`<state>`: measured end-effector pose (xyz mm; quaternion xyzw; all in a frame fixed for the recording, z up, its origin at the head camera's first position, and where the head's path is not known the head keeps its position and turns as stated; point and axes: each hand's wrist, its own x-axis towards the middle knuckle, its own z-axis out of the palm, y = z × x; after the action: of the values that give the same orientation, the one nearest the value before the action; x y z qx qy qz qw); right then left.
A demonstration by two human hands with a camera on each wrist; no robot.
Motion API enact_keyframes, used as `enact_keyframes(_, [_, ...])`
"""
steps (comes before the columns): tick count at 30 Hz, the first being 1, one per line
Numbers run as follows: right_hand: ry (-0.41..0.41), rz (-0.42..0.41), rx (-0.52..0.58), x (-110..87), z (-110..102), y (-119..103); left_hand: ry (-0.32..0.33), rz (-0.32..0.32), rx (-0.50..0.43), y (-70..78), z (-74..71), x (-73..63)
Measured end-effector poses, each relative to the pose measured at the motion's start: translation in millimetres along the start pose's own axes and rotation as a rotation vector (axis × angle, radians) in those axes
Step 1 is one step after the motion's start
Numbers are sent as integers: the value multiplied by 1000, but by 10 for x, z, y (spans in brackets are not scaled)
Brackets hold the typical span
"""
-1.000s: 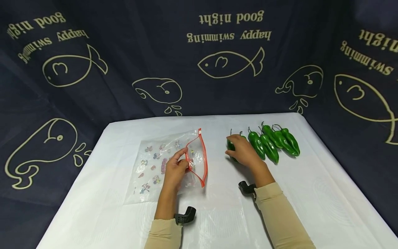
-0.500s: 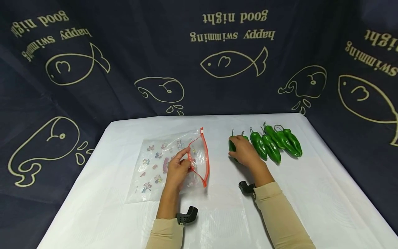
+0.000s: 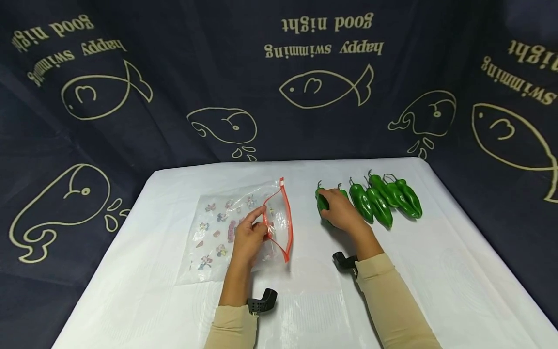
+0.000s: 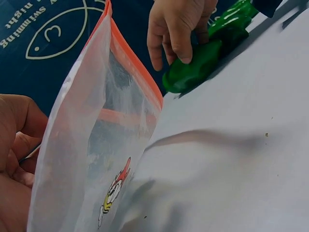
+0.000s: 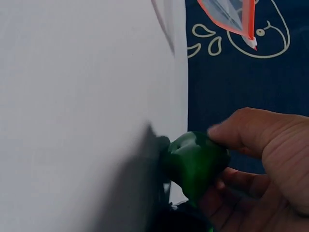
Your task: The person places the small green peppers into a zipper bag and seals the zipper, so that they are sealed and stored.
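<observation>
My left hand [image 3: 248, 238] grips the near edge of a clear zip bag [image 3: 205, 249] with small printed figures, thumb at the red zip strip. The bag lies flat behind the hand, its mouth spread toward the right; the left wrist view looks past the raised film [image 4: 67, 130] into the opening. My right hand [image 3: 343, 212] pinches the leftmost green chili pepper [image 3: 321, 199], with the thumb on one side and fingers behind. In the right wrist view that pepper [image 5: 195, 162] shows end-on, close to the table. A second pepper is mostly hidden behind the right hand.
Several more green chili peppers [image 3: 379, 206] lie side by side right of the right hand, stems pointing away. All rest on a white-covered table [image 3: 436, 271]. A dark blue curtain [image 3: 279, 131] printed with fish and lettering hangs behind and at the sides.
The leftmost pepper has shifted slightly left, its stem end leaning left and showing more past the right hand. The left hand and the bag are nearly still.
</observation>
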<state>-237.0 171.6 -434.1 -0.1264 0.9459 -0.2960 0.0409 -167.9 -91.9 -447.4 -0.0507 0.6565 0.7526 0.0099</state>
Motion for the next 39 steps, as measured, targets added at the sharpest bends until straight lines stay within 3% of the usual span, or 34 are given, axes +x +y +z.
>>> enact_keyframes(11, [-11,-9,-3,1,35,30,14,42,-2,-21,17,-11])
enact_keyframes(26, [-31,-46,143,-19,38,-43,7,76,37,-44,-10,0])
enact_keyframes(39, [-83,-75,364,-25,69,-176,5,59,31,-51,1,10])
